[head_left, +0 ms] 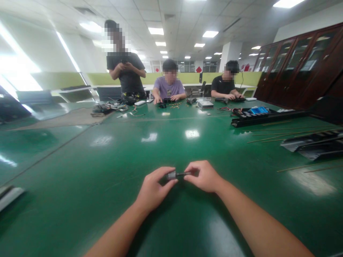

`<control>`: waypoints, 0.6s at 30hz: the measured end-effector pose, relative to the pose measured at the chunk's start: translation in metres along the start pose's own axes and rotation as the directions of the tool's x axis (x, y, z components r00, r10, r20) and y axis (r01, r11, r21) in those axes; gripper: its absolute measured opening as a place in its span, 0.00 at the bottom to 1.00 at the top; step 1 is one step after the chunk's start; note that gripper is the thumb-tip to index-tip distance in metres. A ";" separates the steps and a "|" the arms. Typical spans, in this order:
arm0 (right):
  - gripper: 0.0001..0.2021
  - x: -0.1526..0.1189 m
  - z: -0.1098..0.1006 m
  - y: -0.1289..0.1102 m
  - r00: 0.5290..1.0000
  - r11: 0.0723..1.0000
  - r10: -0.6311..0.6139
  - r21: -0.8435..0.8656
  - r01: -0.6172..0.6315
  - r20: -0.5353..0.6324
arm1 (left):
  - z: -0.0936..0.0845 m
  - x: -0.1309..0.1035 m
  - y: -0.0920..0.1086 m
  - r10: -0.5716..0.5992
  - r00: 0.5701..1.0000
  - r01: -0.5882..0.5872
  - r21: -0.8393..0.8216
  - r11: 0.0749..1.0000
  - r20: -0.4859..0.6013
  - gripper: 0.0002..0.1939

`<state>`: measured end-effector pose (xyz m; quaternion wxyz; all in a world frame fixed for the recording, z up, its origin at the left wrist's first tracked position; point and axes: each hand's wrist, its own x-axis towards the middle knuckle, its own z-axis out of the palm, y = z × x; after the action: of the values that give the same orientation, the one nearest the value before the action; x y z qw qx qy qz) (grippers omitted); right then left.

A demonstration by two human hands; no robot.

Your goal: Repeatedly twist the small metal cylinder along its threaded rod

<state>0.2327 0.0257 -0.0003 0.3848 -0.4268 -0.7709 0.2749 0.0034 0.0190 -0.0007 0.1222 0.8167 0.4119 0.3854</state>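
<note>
My left hand (154, 187) is closed, pinching a small silver metal cylinder (172, 175) between thumb and fingers. A thin dark shaft (181, 174) reaches out of the cylinder's right end, lying about level. At the far end of this shaft, the thumb and fingertips of my right hand (203, 176) are pinched on it. Both hands are low over the green tabletop (128, 153), close together. The cylinder's left end is hidden by my left fingers, and its exact kind is too small to make out.
Black channel-shaped trays (316, 144) and thin brass-coloured rods (278, 135) lie at right. A black tray with blue parts (258, 110) is farther back. Electronic parts (104, 108) clutter the far left. Two people sit across the table; one person stands. A grey-white object (10, 198) is at left.
</note>
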 end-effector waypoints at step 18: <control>0.02 0.001 -0.001 0.002 1.000 1.000 -0.006 -0.005 0.006 0.001 | -0.002 0.001 0.000 0.000 1.000 0.000 0.013 1.000 -0.008 0.14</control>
<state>0.2339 0.0270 -0.0009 0.3840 -0.4254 -0.7730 0.2720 0.0023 0.0193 0.0009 0.1152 0.8159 0.4148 0.3861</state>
